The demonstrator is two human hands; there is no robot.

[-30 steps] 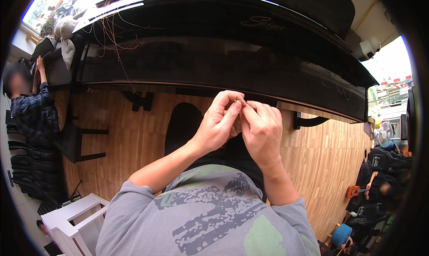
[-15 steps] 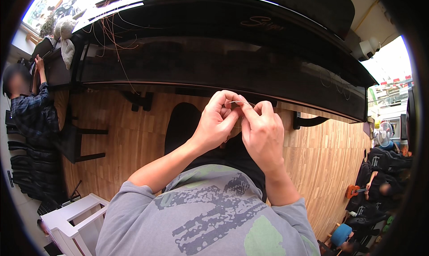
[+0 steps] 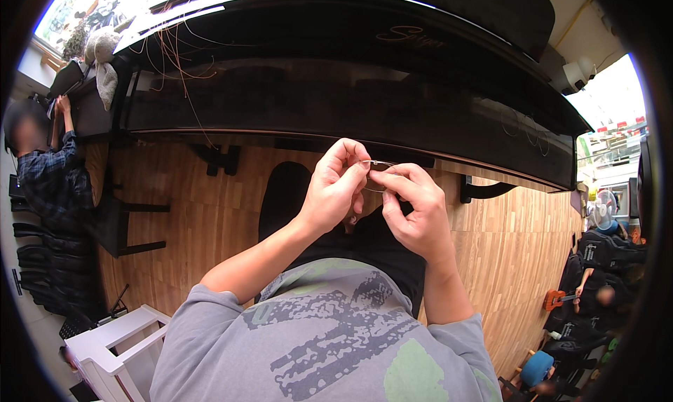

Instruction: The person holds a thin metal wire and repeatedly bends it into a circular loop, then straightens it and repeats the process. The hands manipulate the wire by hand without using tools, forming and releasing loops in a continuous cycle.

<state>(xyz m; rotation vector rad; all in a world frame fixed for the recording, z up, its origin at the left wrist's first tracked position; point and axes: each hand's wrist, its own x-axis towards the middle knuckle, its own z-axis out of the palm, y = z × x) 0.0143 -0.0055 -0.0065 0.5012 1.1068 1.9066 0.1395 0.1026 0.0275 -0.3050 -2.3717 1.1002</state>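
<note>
Wooden floor (image 3: 498, 262) mid-frame, glossy black piano (image 3: 315, 86) across the top; copper-coloured strands (image 3: 184, 76) trail over its front, upper left. Person in dark plaid (image 3: 49, 172), far left. On my feed, a thin wire loop (image 3: 382, 163) sits at frame centre, between the hands. Left hand (image 3: 335, 186) pinches its left end, thumb to forefinger. Right hand (image 3: 422, 209) meets its right side, fingers bent (pinching or merely touching, I cannot tell).

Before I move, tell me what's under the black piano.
Wooden floor and two black feet show under the black piano. The left hand and right hand, with a thin wire between them, cover part of the middle, hiding anything behind them.
</note>
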